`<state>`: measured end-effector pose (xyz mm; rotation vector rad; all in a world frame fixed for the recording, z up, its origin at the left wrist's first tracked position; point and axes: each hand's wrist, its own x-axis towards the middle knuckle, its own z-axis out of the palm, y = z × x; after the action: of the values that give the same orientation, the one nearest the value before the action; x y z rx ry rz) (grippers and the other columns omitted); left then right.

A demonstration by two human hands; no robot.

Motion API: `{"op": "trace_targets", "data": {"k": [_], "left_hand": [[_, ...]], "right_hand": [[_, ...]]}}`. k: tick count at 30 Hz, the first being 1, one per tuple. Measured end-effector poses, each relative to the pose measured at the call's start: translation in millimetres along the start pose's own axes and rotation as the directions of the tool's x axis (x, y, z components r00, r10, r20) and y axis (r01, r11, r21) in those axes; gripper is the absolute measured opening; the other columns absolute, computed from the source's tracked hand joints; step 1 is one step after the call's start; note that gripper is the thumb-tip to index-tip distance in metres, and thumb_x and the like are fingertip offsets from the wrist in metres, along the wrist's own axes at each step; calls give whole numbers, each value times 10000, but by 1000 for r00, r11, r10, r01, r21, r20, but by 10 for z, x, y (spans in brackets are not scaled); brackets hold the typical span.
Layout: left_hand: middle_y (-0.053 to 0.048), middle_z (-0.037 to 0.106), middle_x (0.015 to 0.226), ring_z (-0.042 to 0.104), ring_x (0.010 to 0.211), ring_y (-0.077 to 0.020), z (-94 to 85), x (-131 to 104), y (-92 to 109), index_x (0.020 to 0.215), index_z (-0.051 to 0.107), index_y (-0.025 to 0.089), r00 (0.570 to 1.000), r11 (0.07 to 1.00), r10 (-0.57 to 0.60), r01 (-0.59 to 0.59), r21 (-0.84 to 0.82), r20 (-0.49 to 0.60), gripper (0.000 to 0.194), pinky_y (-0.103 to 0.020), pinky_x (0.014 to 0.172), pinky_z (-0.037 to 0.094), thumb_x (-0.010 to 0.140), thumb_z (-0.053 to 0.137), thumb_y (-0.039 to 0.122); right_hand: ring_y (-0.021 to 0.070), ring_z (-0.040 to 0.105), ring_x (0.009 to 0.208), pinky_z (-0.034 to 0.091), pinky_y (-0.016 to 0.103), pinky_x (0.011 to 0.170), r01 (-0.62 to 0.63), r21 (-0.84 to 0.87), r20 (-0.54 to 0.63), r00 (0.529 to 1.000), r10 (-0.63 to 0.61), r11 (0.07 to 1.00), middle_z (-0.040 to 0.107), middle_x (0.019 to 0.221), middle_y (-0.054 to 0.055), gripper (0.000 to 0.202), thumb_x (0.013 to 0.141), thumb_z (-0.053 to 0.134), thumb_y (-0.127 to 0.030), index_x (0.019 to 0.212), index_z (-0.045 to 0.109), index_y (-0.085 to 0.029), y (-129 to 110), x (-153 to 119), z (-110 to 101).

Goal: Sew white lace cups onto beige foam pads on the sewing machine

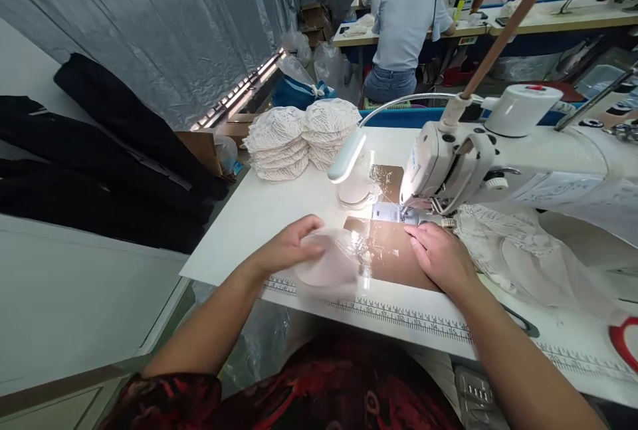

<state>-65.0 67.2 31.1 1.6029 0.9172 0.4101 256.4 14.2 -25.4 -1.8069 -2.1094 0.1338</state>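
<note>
My left hand [292, 244] grips a pale pink fabric cup [329, 267] between thumb and fingers. The cup is smeared by motion and hangs over the ruler strip at the table's front edge. My right hand [441, 254] lies flat with fingers stretched out on the brown plate [393, 254], and nothing shows in it. Its fingertips are just in front of the needle area of the white sewing machine [433, 164]. Behind the left hand, a small pile of pale cups [356, 191] rests beside the machine's metal needle plate [386, 211].
Stacks of white lace cups [279, 144] stand at the table's back left. A lamp [347, 154] hangs over the work area. Right of the machine lie lace and sheer fabric [523, 257] and red-handled scissors [621, 343]. Another person [401, 31] sits further back.
</note>
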Motion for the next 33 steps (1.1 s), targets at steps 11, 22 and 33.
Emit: {"op": "trace_targets", "data": {"k": [11,22,33], "left_hand": [[3,577,750,543,699,-156,654,1129,209,816,563,162,977,943,19,-88,321,211,138,-245,610,399,701,625,208],[36,454,652,424,584,-92,577,1314,90,660,318,202,973,974,201,-211,79,114,325,-225,566,375,758,608,309],[-32,586,801,544,731,-167,705,1463,104,832,525,175,896,595,439,-348,724,70,146,-266,652,434,790,459,52]], "right_hand": [[153,595,756,399,266,687,222,273,33,970,-239,936,679,792,30,226,925,522,-278,906,737,-211,-29,-63,-96],[132,499,661,291,269,605,148,172,90,982,-165,974,587,667,6,284,927,514,-285,721,682,-185,-72,-47,-112],[232,556,895,371,321,732,17,-100,122,992,-5,995,650,970,89,330,951,473,-313,1210,648,-210,-114,22,-71]]}}
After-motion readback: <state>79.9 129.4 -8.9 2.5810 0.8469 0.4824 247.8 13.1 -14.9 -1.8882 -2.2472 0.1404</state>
